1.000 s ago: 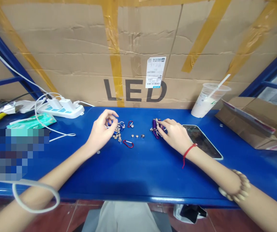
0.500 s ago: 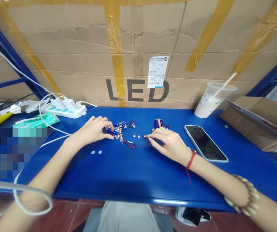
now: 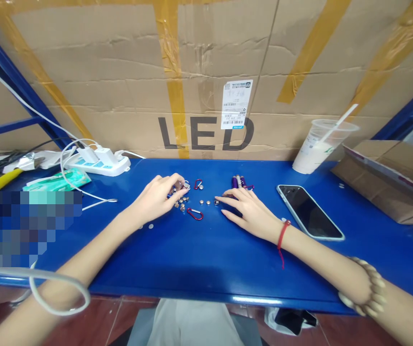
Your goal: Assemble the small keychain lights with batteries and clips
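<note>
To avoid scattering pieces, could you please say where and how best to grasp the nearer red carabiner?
Pinch the nearer red carabiner, probably by its curved front edge, from the person's side: it lies flat, with small metal pieces beyond.

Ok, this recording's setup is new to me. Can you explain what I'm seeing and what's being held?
There is no machine: a person's bare left hand and right hand are over a blue table. The camera, worn on the head, looks forward and down.

Between the hands lie red clips and small metal discs. Purple tubes lie beyond the right hand, a phone to its right.

The left fingers are among small pieces; what they hold is unclear. The right fingers are spread, one tip at a metal piece; touching or not, I can't tell.
</note>
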Action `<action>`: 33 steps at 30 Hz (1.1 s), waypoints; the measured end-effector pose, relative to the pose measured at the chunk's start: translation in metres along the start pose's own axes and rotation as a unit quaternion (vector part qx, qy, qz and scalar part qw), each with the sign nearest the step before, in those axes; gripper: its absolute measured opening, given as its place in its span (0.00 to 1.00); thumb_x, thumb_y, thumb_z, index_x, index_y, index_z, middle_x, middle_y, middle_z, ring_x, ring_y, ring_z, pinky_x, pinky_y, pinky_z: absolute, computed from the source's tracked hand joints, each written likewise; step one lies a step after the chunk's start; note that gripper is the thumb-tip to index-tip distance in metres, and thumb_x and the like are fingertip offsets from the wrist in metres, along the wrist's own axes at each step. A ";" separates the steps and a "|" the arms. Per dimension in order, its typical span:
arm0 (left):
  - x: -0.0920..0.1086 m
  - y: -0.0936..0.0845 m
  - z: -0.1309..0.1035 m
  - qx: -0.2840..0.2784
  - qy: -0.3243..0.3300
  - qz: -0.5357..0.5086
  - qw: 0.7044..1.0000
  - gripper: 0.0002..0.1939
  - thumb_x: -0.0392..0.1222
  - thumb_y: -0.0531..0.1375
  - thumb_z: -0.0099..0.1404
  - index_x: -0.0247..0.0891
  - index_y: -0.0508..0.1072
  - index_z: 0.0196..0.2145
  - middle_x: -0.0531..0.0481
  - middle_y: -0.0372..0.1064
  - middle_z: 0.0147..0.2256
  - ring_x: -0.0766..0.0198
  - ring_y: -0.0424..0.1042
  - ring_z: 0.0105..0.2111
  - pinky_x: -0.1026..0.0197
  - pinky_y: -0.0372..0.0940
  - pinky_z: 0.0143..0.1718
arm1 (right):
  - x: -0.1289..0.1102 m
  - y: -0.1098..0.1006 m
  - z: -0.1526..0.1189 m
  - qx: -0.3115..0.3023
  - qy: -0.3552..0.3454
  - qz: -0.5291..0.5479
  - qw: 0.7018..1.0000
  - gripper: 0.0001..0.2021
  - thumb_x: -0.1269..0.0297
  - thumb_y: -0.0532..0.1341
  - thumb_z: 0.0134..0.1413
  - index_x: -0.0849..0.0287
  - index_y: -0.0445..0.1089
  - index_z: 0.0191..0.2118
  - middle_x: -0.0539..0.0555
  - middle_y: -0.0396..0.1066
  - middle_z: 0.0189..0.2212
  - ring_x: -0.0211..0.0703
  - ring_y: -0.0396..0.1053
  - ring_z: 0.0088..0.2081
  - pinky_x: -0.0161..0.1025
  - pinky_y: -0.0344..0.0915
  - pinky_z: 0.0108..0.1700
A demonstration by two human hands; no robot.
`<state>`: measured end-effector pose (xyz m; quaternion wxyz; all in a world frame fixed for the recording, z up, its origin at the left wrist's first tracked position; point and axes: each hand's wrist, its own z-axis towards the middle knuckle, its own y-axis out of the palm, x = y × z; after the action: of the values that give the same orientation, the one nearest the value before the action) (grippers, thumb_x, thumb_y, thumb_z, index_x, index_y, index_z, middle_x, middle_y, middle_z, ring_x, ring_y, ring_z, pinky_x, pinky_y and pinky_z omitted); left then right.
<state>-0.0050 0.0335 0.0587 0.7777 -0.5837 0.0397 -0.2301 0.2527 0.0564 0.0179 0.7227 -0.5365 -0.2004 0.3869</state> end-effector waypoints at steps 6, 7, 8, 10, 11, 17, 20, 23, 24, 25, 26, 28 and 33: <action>0.025 0.017 -0.010 0.006 0.118 0.000 0.993 0.11 0.45 0.47 0.66 0.38 0.65 0.38 0.48 0.70 0.33 0.63 0.68 0.32 0.61 0.57 0.38 | -0.004 0.002 0.003 -0.003 -0.029 0.011 1.000 0.21 0.59 0.47 0.62 0.52 0.57 0.59 0.59 0.59 0.54 0.50 0.57 0.54 0.53 0.57 0.53; 0.028 0.018 -0.012 0.012 0.131 -0.001 0.991 0.11 0.45 0.47 0.66 0.38 0.65 0.38 0.48 0.70 0.33 0.63 0.68 0.32 0.61 0.57 0.38 | -0.005 0.004 0.003 -0.004 -0.033 0.015 0.999 0.21 0.58 0.47 0.62 0.52 0.56 0.59 0.59 0.58 0.55 0.50 0.55 0.55 0.53 0.56 0.54; 0.030 0.019 -0.013 0.019 0.140 -0.001 0.990 0.11 0.45 0.47 0.65 0.38 0.65 0.37 0.48 0.70 0.32 0.63 0.68 0.32 0.61 0.57 0.38 | -0.006 0.005 0.004 -0.007 -0.036 0.016 0.999 0.22 0.57 0.48 0.61 0.52 0.56 0.59 0.58 0.57 0.56 0.50 0.54 0.56 0.53 0.55 0.55; 0.032 0.020 -0.014 0.031 0.153 0.001 0.988 0.11 0.45 0.48 0.65 0.37 0.66 0.36 0.48 0.70 0.31 0.63 0.67 0.30 0.61 0.57 0.37 | -0.006 0.008 0.006 -0.014 -0.038 0.013 0.999 0.22 0.55 0.48 0.61 0.53 0.58 0.58 0.58 0.57 0.57 0.51 0.53 0.57 0.53 0.54 0.56; 0.033 0.021 -0.014 0.033 0.156 0.002 0.987 0.11 0.45 0.48 0.65 0.37 0.66 0.35 0.48 0.70 0.30 0.63 0.67 0.29 0.61 0.57 0.36 | -0.006 0.010 0.006 -0.014 -0.039 0.010 0.999 0.22 0.55 0.49 0.60 0.54 0.60 0.57 0.58 0.57 0.57 0.51 0.52 0.57 0.53 0.53 0.56; 0.032 0.026 -0.013 0.003 0.174 0.008 0.985 0.13 0.48 0.49 0.64 0.38 0.67 0.32 0.49 0.69 0.27 0.64 0.66 0.28 0.62 0.57 0.35 | -0.002 0.008 0.010 0.031 -0.056 0.012 0.998 0.15 0.58 0.51 0.60 0.51 0.70 0.47 0.55 0.62 0.53 0.48 0.55 0.55 0.51 0.51 0.56; 0.032 0.028 -0.014 -0.002 0.197 0.004 0.980 0.13 0.48 0.49 0.64 0.38 0.66 0.29 0.51 0.67 0.24 0.65 0.64 0.26 0.62 0.57 0.33 | -0.002 0.005 0.010 0.046 -0.060 0.029 0.997 0.12 0.59 0.54 0.59 0.52 0.74 0.39 0.54 0.66 0.50 0.47 0.59 0.52 0.49 0.52 0.54; 0.034 0.030 -0.015 0.016 0.224 0.006 0.974 0.13 0.46 0.49 0.64 0.38 0.65 0.26 0.52 0.65 0.22 0.67 0.63 0.24 0.63 0.56 0.31 | -0.002 0.006 0.009 0.051 -0.046 0.062 0.996 0.09 0.59 0.57 0.56 0.52 0.74 0.36 0.54 0.67 0.47 0.46 0.60 0.50 0.48 0.54 0.52; 0.035 0.031 -0.015 0.025 0.235 0.010 0.971 0.13 0.45 0.49 0.64 0.38 0.64 0.25 0.53 0.64 0.21 0.67 0.62 0.23 0.63 0.56 0.31 | -0.002 0.006 0.008 0.050 -0.040 0.074 0.995 0.08 0.59 0.58 0.56 0.53 0.74 0.36 0.54 0.68 0.46 0.46 0.61 0.49 0.47 0.54 0.52; 0.035 0.031 -0.014 0.038 0.247 0.016 0.968 0.13 0.44 0.49 0.64 0.38 0.64 0.24 0.53 0.63 0.20 0.68 0.62 0.23 0.63 0.55 0.30 | -0.001 0.007 0.008 0.051 -0.038 0.085 0.994 0.08 0.59 0.58 0.55 0.53 0.74 0.35 0.54 0.68 0.45 0.46 0.61 0.49 0.47 0.55 0.51; 0.034 0.032 -0.014 0.051 0.258 0.022 0.964 0.14 0.43 0.49 0.64 0.38 0.63 0.23 0.53 0.63 0.20 0.68 0.61 0.22 0.63 0.55 0.29 | 0.001 0.009 0.007 0.055 -0.036 0.094 0.993 0.07 0.59 0.59 0.54 0.53 0.74 0.34 0.54 0.68 0.44 0.46 0.62 0.48 0.48 0.55 0.51; 0.033 0.034 -0.013 0.080 0.280 0.030 0.956 0.15 0.42 0.50 0.63 0.38 0.63 0.20 0.54 0.61 0.18 0.69 0.60 0.20 0.64 0.54 0.27 | 0.005 0.012 0.008 0.062 -0.037 0.107 0.992 0.07 0.58 0.61 0.52 0.53 0.74 0.32 0.54 0.69 0.42 0.47 0.63 0.47 0.48 0.56 0.51; 0.030 0.036 -0.013 0.154 0.317 0.030 0.935 0.18 0.42 0.52 0.62 0.37 0.61 0.16 0.56 0.60 0.14 0.71 0.59 0.18 0.64 0.53 0.23 | 0.007 0.015 0.011 0.063 -0.032 0.136 0.988 0.07 0.58 0.62 0.51 0.55 0.73 0.29 0.54 0.70 0.39 0.46 0.66 0.43 0.48 0.60 0.48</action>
<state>0.0291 0.0174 0.0274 0.8116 -0.3520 0.2656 -0.3832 0.2443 0.0708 0.0064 0.6890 -0.4995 -0.1245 0.5102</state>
